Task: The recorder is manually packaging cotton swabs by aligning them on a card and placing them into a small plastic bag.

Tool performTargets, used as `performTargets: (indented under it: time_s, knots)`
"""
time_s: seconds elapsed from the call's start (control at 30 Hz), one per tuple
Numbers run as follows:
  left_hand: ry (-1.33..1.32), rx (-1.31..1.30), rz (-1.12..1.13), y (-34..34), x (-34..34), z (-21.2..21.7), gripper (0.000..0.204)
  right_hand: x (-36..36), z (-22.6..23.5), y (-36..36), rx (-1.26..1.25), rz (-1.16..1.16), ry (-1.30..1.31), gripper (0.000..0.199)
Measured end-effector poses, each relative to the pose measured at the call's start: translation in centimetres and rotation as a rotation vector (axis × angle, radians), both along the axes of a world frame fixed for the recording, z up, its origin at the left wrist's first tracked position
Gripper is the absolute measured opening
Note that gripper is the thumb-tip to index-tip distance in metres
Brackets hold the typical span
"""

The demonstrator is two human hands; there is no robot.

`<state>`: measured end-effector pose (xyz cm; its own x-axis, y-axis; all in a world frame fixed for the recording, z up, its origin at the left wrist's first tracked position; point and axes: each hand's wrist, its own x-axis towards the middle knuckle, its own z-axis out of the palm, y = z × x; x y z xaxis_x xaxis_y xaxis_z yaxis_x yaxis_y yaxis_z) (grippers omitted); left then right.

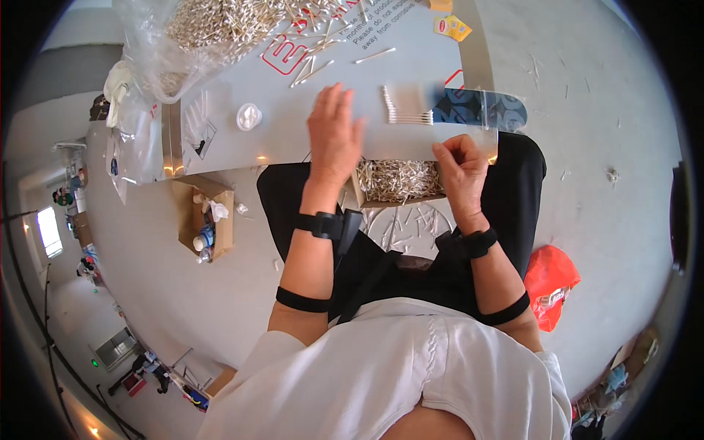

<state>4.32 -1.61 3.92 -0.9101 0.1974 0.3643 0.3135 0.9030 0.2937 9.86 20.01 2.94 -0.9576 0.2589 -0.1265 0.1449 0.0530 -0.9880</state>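
My left hand is over the silver-grey tabletop, back up, fingers stretched out and slightly blurred. To its right lies a neat row of cotton swabs at the open end of a dark patterned packet with a clear part. At the table's near edge, just below the packet, my right hand is curled with thumb and fingers together; whatever is in them, if anything, is too small to make out. Between my wrists, below the table edge, stands a cardboard box full of loose cotton swabs.
A large pile of cotton swabs in a clear plastic bag lies at the far left. Nearby are a small white cup and yellow packets. A cardboard carton and a red bag are on the floor.
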Motion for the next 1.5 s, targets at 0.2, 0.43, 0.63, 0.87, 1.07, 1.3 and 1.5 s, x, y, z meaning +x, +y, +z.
performTargets:
  time_s: [0.2,0.43,0.63,0.87,1.07,1.3,1.5]
  knots:
    - [-0.25,-0.074,-0.14,4.9,1.0,0.3,0.085,-0.9,0.6,0.5,0.082,0.028,-0.015,0.016]
    - [-0.207,-0.093,-0.127,5.3,-0.2,-1.2,0.092,-1.3,-0.1,0.7,0.051,0.049,-0.023,0.016]
    - [-0.216,-0.111,-0.119,5.5,0.0,-1.9,0.09,-1.4,0.4,0.8,0.137,0.076,-0.02,0.015]
    - [-0.193,-0.104,-0.109,5.6,0.2,-2.0,0.09,-3.3,1.4,1.5,0.313,0.16,0.048,0.01]
    - [-0.212,-0.072,-0.172,6.1,0.1,-1.2,0.093,-5.3,1.6,1.8,0.474,0.255,0.137,0.005]
    - [-0.217,-0.081,-0.164,6.1,0.2,-2.1,0.093,-4.9,-0.2,1.1,0.548,0.229,0.197,0.007]
    - [-0.217,-0.083,-0.16,6.2,0.2,-2.1,0.092,-4.8,-0.3,1.0,0.588,0.225,0.191,0.007]
